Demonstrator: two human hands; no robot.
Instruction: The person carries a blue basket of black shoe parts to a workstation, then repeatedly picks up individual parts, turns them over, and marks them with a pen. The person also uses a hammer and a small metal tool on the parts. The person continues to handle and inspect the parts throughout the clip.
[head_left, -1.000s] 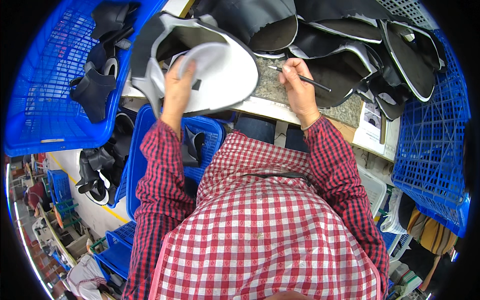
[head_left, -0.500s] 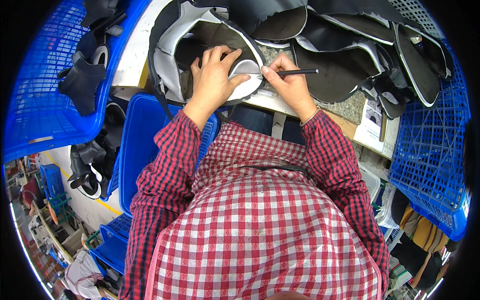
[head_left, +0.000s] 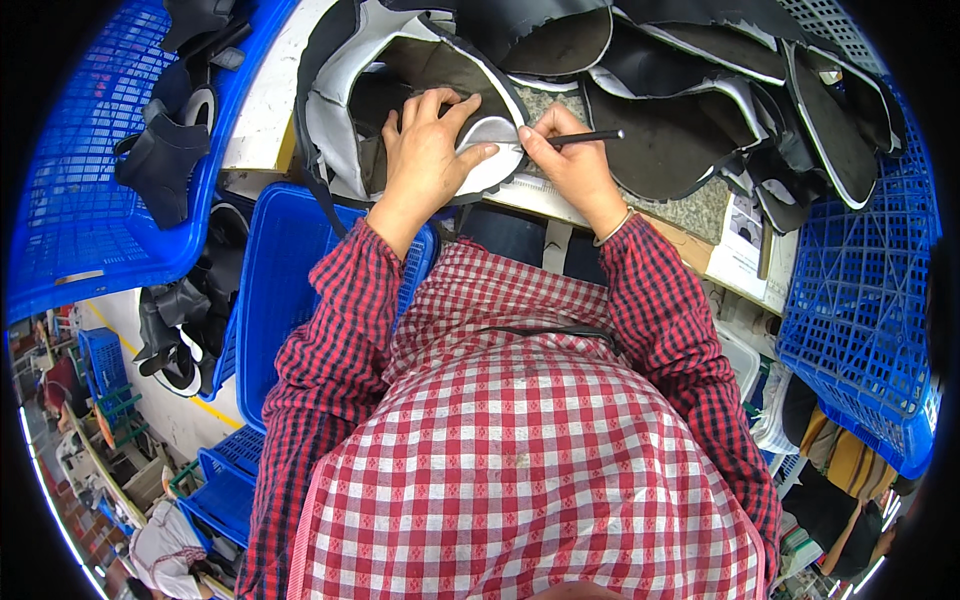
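Both hands work one shoe upper (head_left: 350, 110): left hand (head_left: 425, 150) presses it flat, right hand (head_left: 565, 160) pinches a marking pen (head_left: 585, 138) at three o'clock; uppers (head_left: 700, 110) piled at one o'clock lie untouched.

We counted two bare hands at the bench: the left hand (head_left: 425, 150) and the right hand (head_left: 568, 165). There was just one thin dark pen-like tool (head_left: 585, 138). Blue plastic mesh crates, we made it at least four: a big one upper left (head_left: 70, 210), one below the bench edge (head_left: 285, 290), one on the right (head_left: 860, 300), and a small one lower left (head_left: 100, 360). The black-and-white cut material pieces (head_left: 650, 150) overlapped too much for us to count, several anyway.
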